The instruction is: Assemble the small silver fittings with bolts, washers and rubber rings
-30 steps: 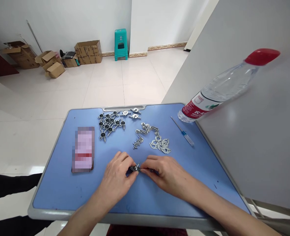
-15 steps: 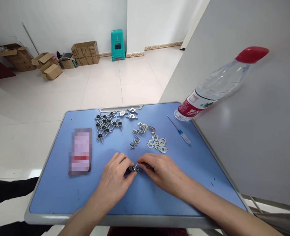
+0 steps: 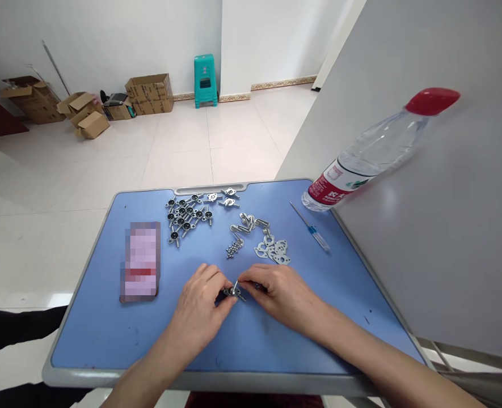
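Note:
My left hand (image 3: 203, 297) pinches a small metal fitting (image 3: 232, 292) with side lugs between thumb and fingers, low over the blue table. My right hand (image 3: 278, 292) is closed from the other side, its fingertips on a thin silver pin (image 3: 235, 285) that stands up from the fitting. Under its curled fingers small shiny bits show, too hidden to name. Just beyond the hands lie a pile of small screws (image 3: 232, 249), several silver pins with round heads (image 3: 247, 222) and a heap of flat metal plates (image 3: 271, 250).
Similar fittings with black discs (image 3: 186, 211) lie at the far left, near silver ones (image 3: 229, 202). A blurred phone (image 3: 140, 260) is on the left. A screwdriver (image 3: 313, 230) and a water bottle (image 3: 340, 175) are on the right. Cartons (image 3: 149, 93) and a stool (image 3: 205, 82) stand beyond.
Both hands keep nearly the same grip at the fitting, with the right fingertips shifted very slightly. The whole view has moved a little.

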Demonstrator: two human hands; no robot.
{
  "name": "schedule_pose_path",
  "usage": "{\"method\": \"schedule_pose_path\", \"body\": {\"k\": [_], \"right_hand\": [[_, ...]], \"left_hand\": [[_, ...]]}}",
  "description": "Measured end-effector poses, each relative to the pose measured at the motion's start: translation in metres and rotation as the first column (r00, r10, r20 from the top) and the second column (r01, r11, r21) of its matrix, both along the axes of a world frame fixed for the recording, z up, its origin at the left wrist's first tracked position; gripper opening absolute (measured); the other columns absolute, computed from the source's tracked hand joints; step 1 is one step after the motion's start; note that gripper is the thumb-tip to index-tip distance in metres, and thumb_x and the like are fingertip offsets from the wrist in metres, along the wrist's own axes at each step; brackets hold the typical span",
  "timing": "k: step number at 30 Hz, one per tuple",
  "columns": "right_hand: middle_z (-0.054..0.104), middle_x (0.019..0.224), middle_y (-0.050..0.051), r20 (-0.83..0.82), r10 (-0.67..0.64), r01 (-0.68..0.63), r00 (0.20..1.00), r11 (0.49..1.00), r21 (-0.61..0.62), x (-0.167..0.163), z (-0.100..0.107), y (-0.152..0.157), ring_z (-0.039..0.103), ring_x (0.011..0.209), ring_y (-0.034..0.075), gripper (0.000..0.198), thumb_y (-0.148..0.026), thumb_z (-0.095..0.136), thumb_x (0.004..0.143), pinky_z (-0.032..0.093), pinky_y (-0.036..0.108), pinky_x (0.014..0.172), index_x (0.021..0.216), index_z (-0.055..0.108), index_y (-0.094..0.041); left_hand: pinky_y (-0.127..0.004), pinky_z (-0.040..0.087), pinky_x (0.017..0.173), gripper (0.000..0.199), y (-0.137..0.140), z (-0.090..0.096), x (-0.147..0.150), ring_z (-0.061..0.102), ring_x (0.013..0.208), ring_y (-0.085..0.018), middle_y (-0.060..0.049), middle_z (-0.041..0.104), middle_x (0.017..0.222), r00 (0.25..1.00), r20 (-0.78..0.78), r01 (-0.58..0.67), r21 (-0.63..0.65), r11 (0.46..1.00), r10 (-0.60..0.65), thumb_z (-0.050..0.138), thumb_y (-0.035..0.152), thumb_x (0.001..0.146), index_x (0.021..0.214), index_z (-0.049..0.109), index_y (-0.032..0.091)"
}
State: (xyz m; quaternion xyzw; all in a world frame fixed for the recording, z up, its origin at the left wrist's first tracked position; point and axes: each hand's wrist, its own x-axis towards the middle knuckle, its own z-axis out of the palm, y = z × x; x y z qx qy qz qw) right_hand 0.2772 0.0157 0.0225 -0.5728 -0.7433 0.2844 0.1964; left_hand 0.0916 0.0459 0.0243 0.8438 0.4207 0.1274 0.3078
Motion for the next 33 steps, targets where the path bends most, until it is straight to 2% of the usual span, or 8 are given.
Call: {"method": "schedule_pose_path", "body": {"k": [3, 6, 13, 23, 29, 33], "right_hand": [[0.072, 0.080, 0.002, 0.019, 0.017, -0.016, 1.000, 1.000, -0.025, 0.002, 0.006, 0.000, 0.065, 0.067, 0.015, 0.015, -0.014, 0.059, 0.088, 0.041, 0.024, 0.060, 0.090, 0.073, -0.019], [0.072, 0.080, 0.002, 0.063, 0.040, -0.039, 0.997, 0.999, -0.012, 0.002, 0.008, -0.001, 0.064, 0.066, 0.015, 0.015, -0.010, 0.060, 0.086, 0.039, 0.024, 0.058, 0.089, 0.072, -0.019], [0.071, 0.078, 0.002, 0.082, 0.056, -0.056, 0.995, 0.998, 0.002, -0.001, 0.003, -0.004, 0.064, 0.065, 0.015, 0.011, -0.010, 0.065, 0.084, 0.036, 0.023, 0.056, 0.085, 0.072, -0.019], [0.068, 0.074, 0.001, 0.032, 0.072, -0.073, 0.997, 0.997, 0.032, 0.001, -0.002, -0.004, 0.060, 0.061, 0.012, 0.020, -0.004, 0.056, 0.084, 0.035, 0.023, 0.054, 0.078, 0.068, -0.019], [0.066, 0.073, 0.001, 0.107, 0.051, -0.046, 0.993, 0.998, -0.053, -0.001, 0.005, -0.005, 0.059, 0.061, 0.013, 0.013, -0.009, 0.061, 0.084, 0.031, 0.024, 0.054, 0.077, 0.067, -0.019], [0.065, 0.072, 0.001, 0.175, 0.069, -0.050, 0.982, 0.993, -0.107, -0.002, 0.007, -0.006, 0.058, 0.060, 0.014, 0.009, -0.013, 0.065, 0.083, 0.027, 0.025, 0.053, 0.075, 0.066, -0.018]], "left_hand": [[-0.031, 0.043, 0.069, 0.014, -0.001, 0.002, 0.000, 0.052, 0.083, -0.020, -0.001, 0.061, 0.086, 1.000, -0.011, 0.001, -0.014, 1.000, -0.002, 0.068, 0.010, 0.081, 0.077, 0.056, 0.018], [-0.031, 0.042, 0.069, 0.015, -0.001, 0.003, 0.000, 0.052, 0.084, -0.020, -0.001, 0.061, 0.086, 1.000, -0.022, -0.002, -0.022, 1.000, 0.001, 0.067, 0.009, 0.081, 0.077, 0.056, 0.018], [-0.031, 0.042, 0.069, 0.015, 0.000, 0.002, 0.001, 0.052, 0.084, -0.019, -0.001, 0.061, 0.086, 0.999, -0.038, -0.010, -0.012, 1.000, 0.010, 0.066, 0.009, 0.082, 0.077, 0.055, 0.018], [-0.031, 0.043, 0.067, 0.012, -0.001, -0.002, 0.000, 0.054, 0.082, -0.019, -0.001, 0.062, 0.086, 1.000, -0.030, 0.011, 0.053, 0.999, -0.009, 0.062, 0.010, 0.083, 0.078, 0.055, 0.018], [-0.031, 0.043, 0.067, 0.012, -0.004, -0.002, 0.001, 0.054, 0.081, -0.019, -0.001, 0.062, 0.085, 1.000, -0.015, 0.017, 0.105, 0.994, -0.016, 0.061, 0.007, 0.082, 0.080, 0.056, 0.018], [-0.031, 0.044, 0.067, 0.012, -0.004, 0.000, 0.001, 0.054, 0.082, -0.019, -0.001, 0.062, 0.086, 1.000, -0.023, 0.018, 0.092, 0.996, -0.016, 0.062, 0.007, 0.082, 0.080, 0.056, 0.018]]}}
